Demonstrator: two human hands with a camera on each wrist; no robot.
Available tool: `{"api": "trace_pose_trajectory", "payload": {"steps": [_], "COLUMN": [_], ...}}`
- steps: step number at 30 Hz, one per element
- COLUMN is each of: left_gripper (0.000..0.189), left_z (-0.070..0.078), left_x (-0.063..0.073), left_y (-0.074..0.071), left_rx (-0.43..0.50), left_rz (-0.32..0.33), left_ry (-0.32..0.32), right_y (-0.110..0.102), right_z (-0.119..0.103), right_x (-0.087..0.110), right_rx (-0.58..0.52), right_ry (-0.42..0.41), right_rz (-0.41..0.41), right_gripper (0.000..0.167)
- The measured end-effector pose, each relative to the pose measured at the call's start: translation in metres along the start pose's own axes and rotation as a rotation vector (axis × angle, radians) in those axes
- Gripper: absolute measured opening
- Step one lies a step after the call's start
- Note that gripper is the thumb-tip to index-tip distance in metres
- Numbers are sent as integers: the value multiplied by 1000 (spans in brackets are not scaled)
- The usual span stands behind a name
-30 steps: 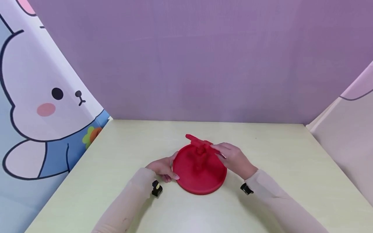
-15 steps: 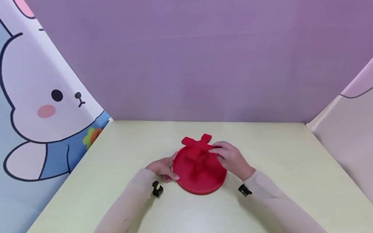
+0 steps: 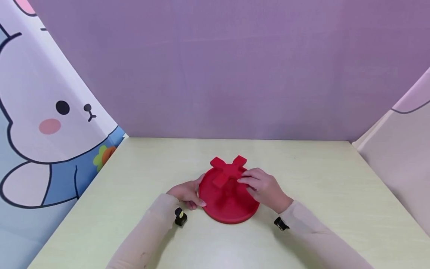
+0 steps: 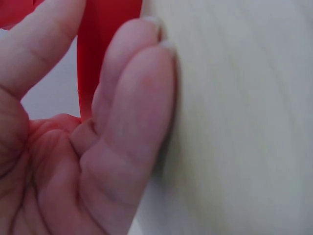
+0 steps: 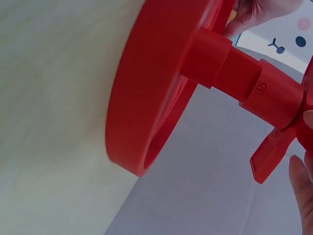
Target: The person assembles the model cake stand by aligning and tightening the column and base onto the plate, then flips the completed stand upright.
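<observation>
The right hand (image 3: 266, 188) pinches a red cross (image 3: 231, 170), now tilted flatter, seemingly seated on the base (image 3: 231, 214) the left hand (image 3: 186, 192) grips.

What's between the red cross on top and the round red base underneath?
A red post, marked 35 near its upper end, runs from the round base to the red cross. The right wrist view shows it.

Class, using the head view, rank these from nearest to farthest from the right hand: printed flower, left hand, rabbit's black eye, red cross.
1. Red cross: touching the right hand.
2. Left hand: across, at the left edge of the red disc.
3. Printed flower: low on the left panel.
4. Rabbit's black eye: higher, farther left.
</observation>
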State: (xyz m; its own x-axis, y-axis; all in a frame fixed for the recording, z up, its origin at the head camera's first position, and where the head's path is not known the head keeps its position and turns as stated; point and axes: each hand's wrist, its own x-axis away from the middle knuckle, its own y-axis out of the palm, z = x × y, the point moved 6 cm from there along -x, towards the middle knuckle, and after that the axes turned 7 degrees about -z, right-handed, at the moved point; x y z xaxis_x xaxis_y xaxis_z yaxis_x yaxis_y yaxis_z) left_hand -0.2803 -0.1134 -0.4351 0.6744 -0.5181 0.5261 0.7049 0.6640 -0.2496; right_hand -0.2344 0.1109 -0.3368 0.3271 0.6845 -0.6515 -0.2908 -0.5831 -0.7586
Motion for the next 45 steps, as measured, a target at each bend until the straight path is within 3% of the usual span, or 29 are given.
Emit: {"api": "trace_pose_trajectory", "payload": {"steps": [5,8,12,15,19,21,27,36,45], "left_gripper": [103,104,105,106,106,106,107,108,109], "left_z": [-2,-2,-3,-3,-2,-2,-1,-2,-5], "left_x": [0,0,-1,0,0,0,-3,-4,-3], "left_y": [0,1,0,-1,0,0,1,-1,-1], "left_rx": [1,2,0,-7,-9,0,21,-40,17], "left_rz": [9,12,15,22,19,12,3,39,32], "left_ry": [-16,-23,-28,-37,-37,-34,-24,-52,-46], "right_y": [1,0,-2,-3,1,4,12,12,20], "right_z": [1,8,26,40,52,54,50,38,36], "right_x": [0,-1,-2,-7,-16,-22,-35,-41,-38], "right_rx": [39,52,13,-77,-200,-242,-317,-312,-251], "right_ry": [7,54,202,339,479,508,474,300,426], "right_rz": [-60,-148,-310,-422,-512,-545,-598,-540,-626], "right_gripper": [54,64,68,67,66,65,55,40,42]}}
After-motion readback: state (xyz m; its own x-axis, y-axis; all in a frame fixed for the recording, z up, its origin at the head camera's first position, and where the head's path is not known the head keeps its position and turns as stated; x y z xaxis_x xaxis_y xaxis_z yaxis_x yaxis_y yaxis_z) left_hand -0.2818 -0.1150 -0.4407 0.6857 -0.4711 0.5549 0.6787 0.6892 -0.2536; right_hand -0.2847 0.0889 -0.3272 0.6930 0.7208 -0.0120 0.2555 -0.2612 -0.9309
